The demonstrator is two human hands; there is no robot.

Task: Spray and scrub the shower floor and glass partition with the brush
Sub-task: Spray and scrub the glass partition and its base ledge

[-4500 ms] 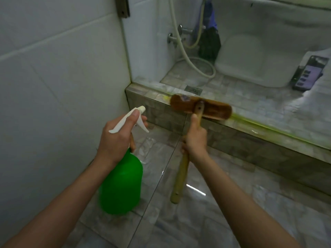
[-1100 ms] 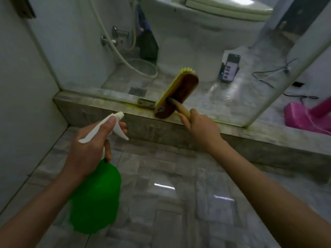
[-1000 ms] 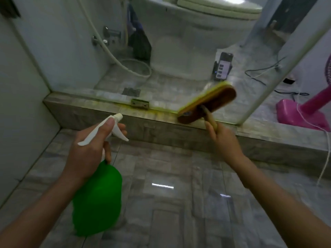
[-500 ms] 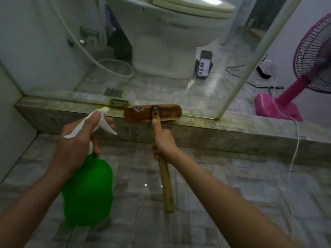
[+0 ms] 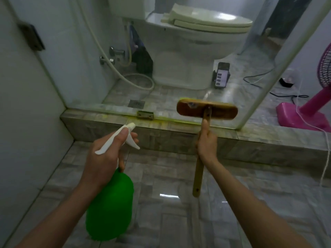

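My left hand [image 5: 105, 158] grips the white trigger head of a green spray bottle [image 5: 110, 208], which hangs over the shower floor [image 5: 179, 221]. My right hand [image 5: 206, 146] grips the wooden handle of the brush [image 5: 206, 110] partway up. The brush head lies flat against the lower glass partition [image 5: 179, 68], just above the stone curb [image 5: 161, 138], with yellow bristles showing along its top edge. Yellow-green residue runs along the foot of the glass.
Behind the glass stand a toilet [image 5: 193, 47], a phone [image 5: 222, 75] on the floor, a hose [image 5: 114, 68] and a floor drain [image 5: 137, 104]. A metal bracket [image 5: 145, 115] clamps the glass to the curb. A pink fan [image 5: 315, 108] with cables stands right. White tiled wall at left.
The brush head has moved right and up along the bottom of the glass since half a second ago. The spray bottle stays in my left hand, roughly where it was.
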